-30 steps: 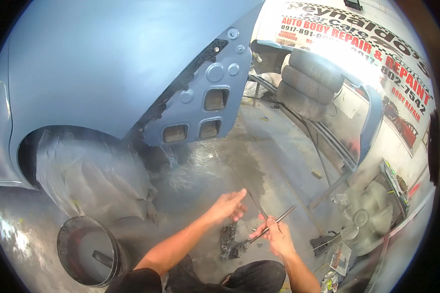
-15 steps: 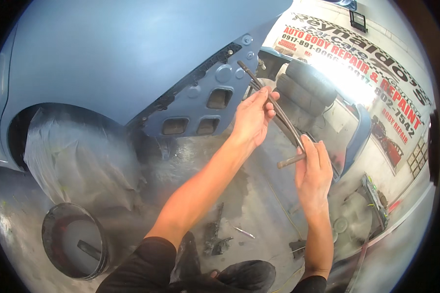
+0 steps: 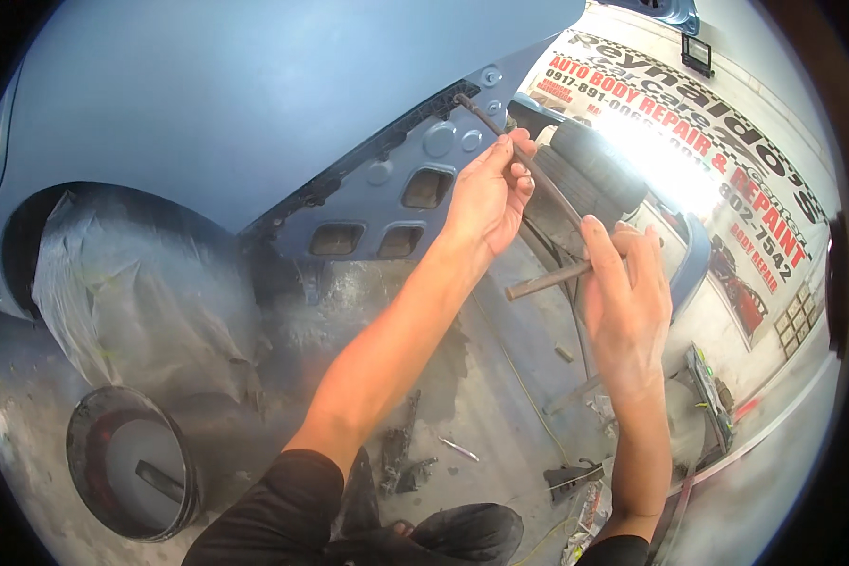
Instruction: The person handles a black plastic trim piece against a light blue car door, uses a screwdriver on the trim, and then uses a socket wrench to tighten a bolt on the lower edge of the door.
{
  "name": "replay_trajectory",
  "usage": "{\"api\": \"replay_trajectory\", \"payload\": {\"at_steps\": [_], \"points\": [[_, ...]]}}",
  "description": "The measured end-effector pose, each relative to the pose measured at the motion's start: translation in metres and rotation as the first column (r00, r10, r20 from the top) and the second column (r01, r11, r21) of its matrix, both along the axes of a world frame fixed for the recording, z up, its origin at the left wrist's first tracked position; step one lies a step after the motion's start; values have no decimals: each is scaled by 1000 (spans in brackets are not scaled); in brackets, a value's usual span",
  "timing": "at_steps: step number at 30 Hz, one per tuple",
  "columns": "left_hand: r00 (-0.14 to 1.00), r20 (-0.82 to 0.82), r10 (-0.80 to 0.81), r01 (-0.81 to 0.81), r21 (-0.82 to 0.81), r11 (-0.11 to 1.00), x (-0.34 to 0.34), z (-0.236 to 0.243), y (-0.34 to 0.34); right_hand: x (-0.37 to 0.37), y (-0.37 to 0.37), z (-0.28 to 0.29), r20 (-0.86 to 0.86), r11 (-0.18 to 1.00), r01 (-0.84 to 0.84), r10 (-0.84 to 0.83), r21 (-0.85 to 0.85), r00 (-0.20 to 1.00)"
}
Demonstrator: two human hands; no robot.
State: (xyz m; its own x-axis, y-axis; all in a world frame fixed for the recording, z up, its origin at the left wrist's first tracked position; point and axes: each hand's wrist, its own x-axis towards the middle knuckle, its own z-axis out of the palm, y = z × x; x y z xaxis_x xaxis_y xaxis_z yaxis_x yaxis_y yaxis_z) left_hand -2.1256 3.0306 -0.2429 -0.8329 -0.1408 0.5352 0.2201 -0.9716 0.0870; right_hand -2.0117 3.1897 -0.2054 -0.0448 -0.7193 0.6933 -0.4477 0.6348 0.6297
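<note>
A T-handle wrench [image 3: 550, 191] with a long dark shaft slants across the middle of the view. My left hand [image 3: 489, 193] is closed round the shaft, thumb and fingers near its upper half. My right hand [image 3: 629, 297] grips the crossbar at the lower right end; one end of the bar sticks out to the left. The wrench's far tip meets a bolt spot at the upper end of a black bracket strip [image 3: 387, 141]. That strip runs along the edge of a blue car body panel [image 3: 255, 94]. Whether the tip is fully seated on the bolt I cannot tell.
A black bucket [image 3: 90, 424] of greyish liquid stands on the floor at the lower left, beside a plastic-covered wheel [image 3: 151, 292]. A white pen-like stick [image 3: 459, 449] and black bracket parts [image 3: 401, 453] lie near my knees. Stacked tires [image 3: 585, 170] stand behind the wrench.
Both hands have moved up, the right one also rightward. The wrench's tip has gone from beside the black strip to the bolt spot at its upper end.
</note>
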Motion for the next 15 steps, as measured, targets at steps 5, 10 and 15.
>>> {"api": "replay_trajectory", "payload": {"at_steps": [5,10,15], "points": [[1000,-24,-15,16,12,1000,-7,-2,0,1,-1,8,-17,997,51,-50,51,999],[999,-30,-34,35,38,999,-16,-5,-1,5,-4,12,-77,979,151,-141,138,987],[986,-141,-83,98,101,990,-25,-4,6,13,-4,16,-70,977,175,-167,125,983]]}}
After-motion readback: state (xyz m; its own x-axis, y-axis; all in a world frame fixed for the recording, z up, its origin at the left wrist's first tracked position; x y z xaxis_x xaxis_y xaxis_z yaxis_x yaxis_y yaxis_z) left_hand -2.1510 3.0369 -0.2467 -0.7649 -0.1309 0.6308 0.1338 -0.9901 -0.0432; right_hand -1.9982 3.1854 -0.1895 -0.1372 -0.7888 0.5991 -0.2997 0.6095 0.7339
